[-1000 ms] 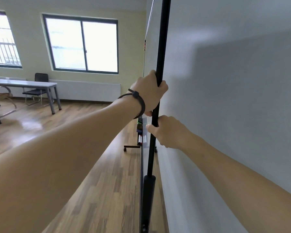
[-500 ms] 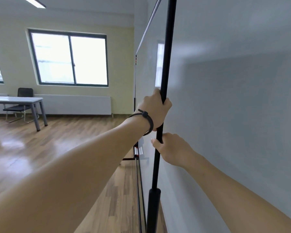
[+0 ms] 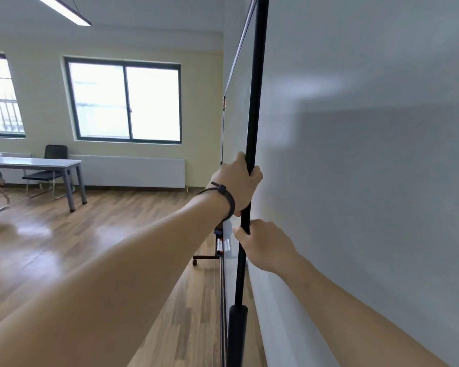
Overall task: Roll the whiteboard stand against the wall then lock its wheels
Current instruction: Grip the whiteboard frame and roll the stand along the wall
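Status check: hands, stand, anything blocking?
Left hand and right hand both gripping the stand's black pole, left above right. Stand close beside the wall. Far wheel on bare floor; lock state unseen. Nothing blocking in view.

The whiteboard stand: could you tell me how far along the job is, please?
Done: the whiteboard stand looks close alongside the wall. In hand: left hand and right hand grip its black pole. Left: locking the wheels; one caster shows, its lock unreadable.

arms: bare, sleeveless | left wrist: thin black band (image 3: 224, 197), small clasp
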